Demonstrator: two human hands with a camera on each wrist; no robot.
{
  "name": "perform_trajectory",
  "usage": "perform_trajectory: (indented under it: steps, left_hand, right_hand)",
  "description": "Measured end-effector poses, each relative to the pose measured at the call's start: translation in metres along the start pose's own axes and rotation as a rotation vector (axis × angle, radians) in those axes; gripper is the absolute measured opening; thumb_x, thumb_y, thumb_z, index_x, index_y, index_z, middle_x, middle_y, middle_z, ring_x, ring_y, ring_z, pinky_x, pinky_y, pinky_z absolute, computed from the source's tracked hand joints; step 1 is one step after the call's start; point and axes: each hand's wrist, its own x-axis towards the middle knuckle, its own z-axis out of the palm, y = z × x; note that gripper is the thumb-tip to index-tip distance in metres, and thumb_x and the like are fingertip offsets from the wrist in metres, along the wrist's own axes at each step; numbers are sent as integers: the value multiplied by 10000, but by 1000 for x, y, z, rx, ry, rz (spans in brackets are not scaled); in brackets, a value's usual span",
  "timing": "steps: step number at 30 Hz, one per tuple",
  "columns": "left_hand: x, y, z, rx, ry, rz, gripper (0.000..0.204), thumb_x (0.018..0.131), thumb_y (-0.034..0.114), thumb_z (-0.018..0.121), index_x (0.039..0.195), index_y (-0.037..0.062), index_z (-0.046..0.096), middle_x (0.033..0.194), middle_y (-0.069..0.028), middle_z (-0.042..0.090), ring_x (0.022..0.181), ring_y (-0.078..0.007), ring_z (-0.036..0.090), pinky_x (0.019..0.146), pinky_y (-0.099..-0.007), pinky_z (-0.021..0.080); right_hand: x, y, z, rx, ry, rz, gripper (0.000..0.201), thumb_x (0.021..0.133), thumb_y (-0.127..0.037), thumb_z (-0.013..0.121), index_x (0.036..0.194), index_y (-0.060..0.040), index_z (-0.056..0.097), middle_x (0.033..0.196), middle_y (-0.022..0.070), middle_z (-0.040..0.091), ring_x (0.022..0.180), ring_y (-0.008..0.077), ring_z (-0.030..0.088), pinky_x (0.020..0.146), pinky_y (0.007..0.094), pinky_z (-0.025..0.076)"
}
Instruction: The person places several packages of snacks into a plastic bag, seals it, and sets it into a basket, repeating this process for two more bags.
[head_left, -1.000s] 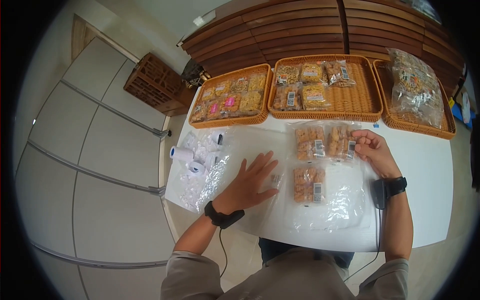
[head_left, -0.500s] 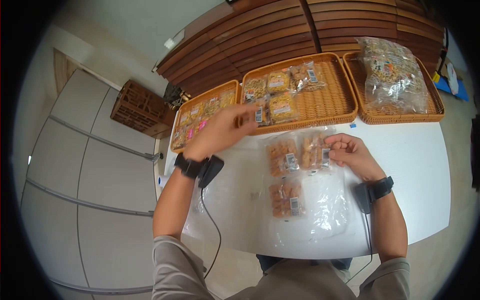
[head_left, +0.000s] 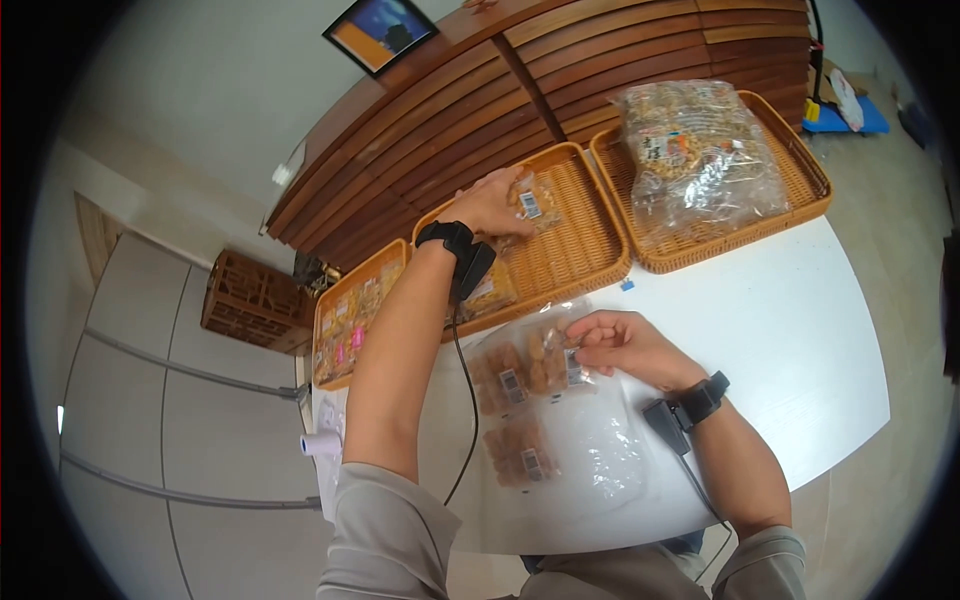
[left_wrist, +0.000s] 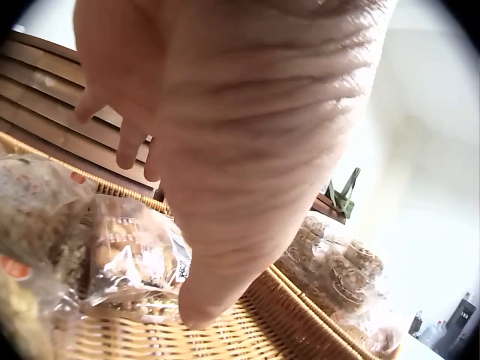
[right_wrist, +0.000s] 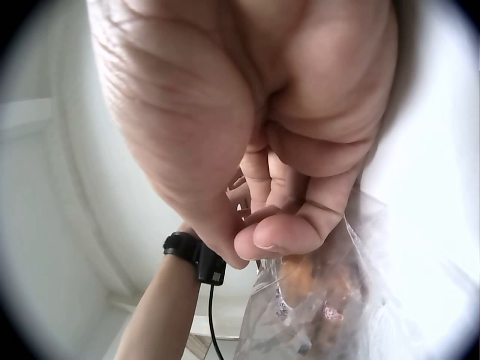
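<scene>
My left hand (head_left: pixel 492 208) reaches over the middle wicker basket (head_left: pixel 575 262), beside a clear snack packet with a barcode label (head_left: pixel 530 205). In the left wrist view the thumb points down next to that packet (left_wrist: pixel 135 251), with the other fingers spread apart from it. At the table, my right hand (head_left: pixel 635 348) pinches the upper right edge of a large clear plastic bag (head_left: pixel 605 450). In the right wrist view, thumb and forefinger meet at the film (right_wrist: pixel 352 247). Inside the bag lie brown snack packets (head_left: pixel 518 452), two above and one below.
At left stands a wicker basket (head_left: pixel 318 372) of snack packets, partly behind my left arm. The right wicker basket (head_left: pixel 800 175) bears a big clear bag of packed snacks (head_left: pixel 690 160). A roll (head_left: pixel 318 444) sits at the table's left edge. A blue scrap (head_left: pixel 627 286) lies near the baskets.
My left hand has left the plastic bag on the table and moved up and forward into the middle basket. My right hand stays at the bag's edge. The head view has turned.
</scene>
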Motion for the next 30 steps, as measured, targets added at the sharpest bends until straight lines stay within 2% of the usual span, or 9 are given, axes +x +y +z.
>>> perform_trajectory:
  steps: [2, 5, 8, 11, 17, 20, 23, 26, 30]
  left_hand:
    - [9, -2, 4, 17, -10, 24, 1153, 584, 452, 877, 1501, 1, 343, 1498, -211, 419, 1374, -334, 428, 1121, -369, 360]
    - [19, -1, 2, -86, -202, -44, 1152, 587, 450, 875, 1499, -8, 340, 1491, -198, 418, 1368, -328, 430, 1112, -377, 350]
    - [9, 16, -1, 138, -109, -116, 1109, 611, 413, 869, 1508, 28, 342, 1411, -194, 496, 1309, -328, 489, 1068, -378, 388]
    - [12, 7, 8, 190, 35, -8, 982, 647, 349, 832, 1486, 66, 406, 1340, -198, 556, 1255, -328, 541, 1032, -372, 429]
    - [7, -2, 8, -117, -9, 93, 718, 735, 231, 697, 1403, 46, 507, 1172, -237, 653, 1108, -356, 638, 979, -383, 483]
    - [-6, 1, 7, -161, 105, 153, 614, 806, 150, 586, 1400, 28, 492, 1123, -244, 674, 1061, -365, 661, 950, -394, 498]
    - [-15, 5, 1, -149, 66, 75, 538, 845, 111, 533, 1380, 64, 510, 1274, -249, 606, 1201, -390, 572, 1012, -433, 464]
    - [-29, 12, 4, -71, 192, 179, 542, 833, 68, 468, 1372, 23, 503, 1192, -249, 645, 1122, -383, 622, 975, -440, 486]
    - [-24, 0, 18, 23, 253, 274, 498, 858, 94, 509, 1354, 46, 529, 1269, -228, 611, 1188, -377, 578, 1006, -439, 469]
  right_hand:
    - [-1, -2, 2, 11, 6, 4, 276, 889, -5, 694, 1153, 22, 620, 794, 0, 639, 644, 51, 550, 575, 196, 433]
    - [-1, -1, 2, 19, 5, -3, 266, 891, 0, 688, 1146, 26, 618, 790, 3, 637, 640, 54, 549, 574, 198, 430]
    - [-1, 0, 1, 30, -12, -14, 258, 892, -18, 693, 1131, 35, 610, 784, 12, 638, 641, 62, 563, 572, 203, 439]
    - [0, 0, 0, 22, -14, -23, 254, 893, -5, 686, 1134, 30, 614, 781, 8, 637, 638, 59, 557, 575, 200, 435]
    - [0, 1, 0, 7, -13, -14, 270, 895, 4, 684, 1157, 24, 619, 794, 6, 641, 647, 53, 552, 583, 196, 435]
    - [0, 1, 0, 11, -15, -14, 277, 895, -3, 687, 1160, 31, 616, 800, 11, 646, 649, 53, 553, 583, 196, 435]
    - [-1, 1, 0, 23, -15, -16, 273, 898, -13, 689, 1154, 36, 609, 789, 15, 641, 642, 58, 554, 579, 199, 436]
    - [0, -1, 2, 8, -4, -10, 261, 904, -23, 687, 1141, 41, 600, 763, 17, 628, 629, 67, 554, 571, 205, 436]
    - [0, 0, 0, 12, -15, -12, 271, 904, -25, 687, 1151, 43, 600, 772, 18, 632, 638, 67, 559, 577, 204, 442]
